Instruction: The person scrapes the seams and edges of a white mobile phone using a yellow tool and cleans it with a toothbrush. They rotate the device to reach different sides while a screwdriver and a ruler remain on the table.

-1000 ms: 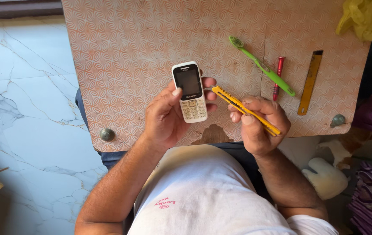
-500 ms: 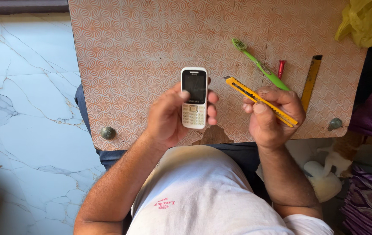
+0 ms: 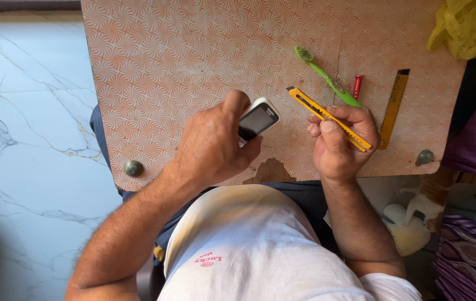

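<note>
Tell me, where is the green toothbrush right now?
In the head view, the green toothbrush lies on the patterned board, upper right, beside the red tool, above the right hand.

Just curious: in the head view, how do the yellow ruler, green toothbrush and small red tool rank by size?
1. yellow ruler and green toothbrush: they look about equally long, so I won't rank them.
2. small red tool, clearly smallest, partly hidden.

Before you lies a board [image 3: 182, 61] with an orange swirl pattern, two round metal knobs [image 3: 133, 168] near its near corners. On its right half rest a green toothbrush [image 3: 327, 78], a red-capped pen [image 3: 357, 85] just beside it, and a yellow ruler [image 3: 394, 106] farther right. A yellow plastic bag [image 3: 466, 28] sits at the far right corner. White marble floor [image 3: 26, 111] spreads to your left; purple fabric [image 3: 472, 256] is stacked near right.
</note>
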